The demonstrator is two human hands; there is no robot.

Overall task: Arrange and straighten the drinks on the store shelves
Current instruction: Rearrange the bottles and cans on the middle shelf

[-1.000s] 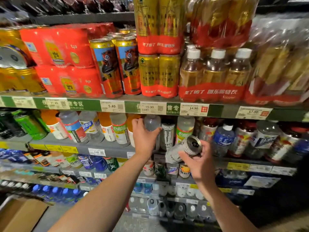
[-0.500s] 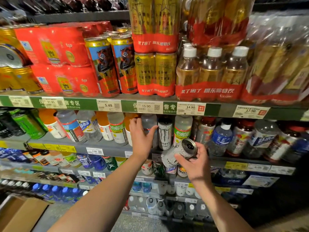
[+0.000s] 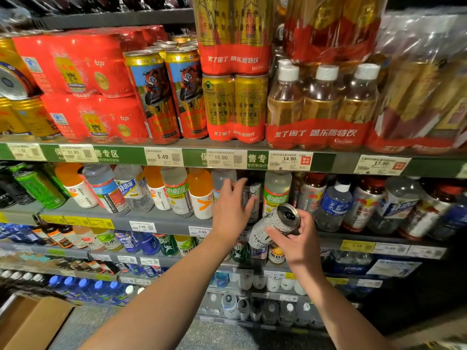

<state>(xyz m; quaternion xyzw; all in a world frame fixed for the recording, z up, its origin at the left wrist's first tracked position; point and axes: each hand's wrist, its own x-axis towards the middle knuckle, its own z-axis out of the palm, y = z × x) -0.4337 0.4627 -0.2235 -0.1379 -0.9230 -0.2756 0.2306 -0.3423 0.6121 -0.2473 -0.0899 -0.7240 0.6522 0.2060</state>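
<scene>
**White can held tilted before the second shelf**

Head view: A white can [image 3: 274, 227] is gripped in the right hand [image 3: 297, 242], whose fingers [image 3: 276, 234] are curled round its body; the can is tilted, its silver top turned up and to the right, and it is held in front of the edge of the second shelf [image 3: 161, 218]. The left hand [image 3: 231, 207] is reached into that shelf with fingers spread and nearly straight, laid against a dark can [image 3: 251, 195] standing between a clear bottle [image 3: 221, 181] and a green-labelled bottle [image 3: 276, 192]. Whether the dark can is actually clasped cannot be told. Orange-capped bottles [image 3: 202, 195] are ranged to the left. On the shelf above, gold can packs [image 3: 235, 107] are stacked beside red packs [image 3: 91, 117].
</scene>
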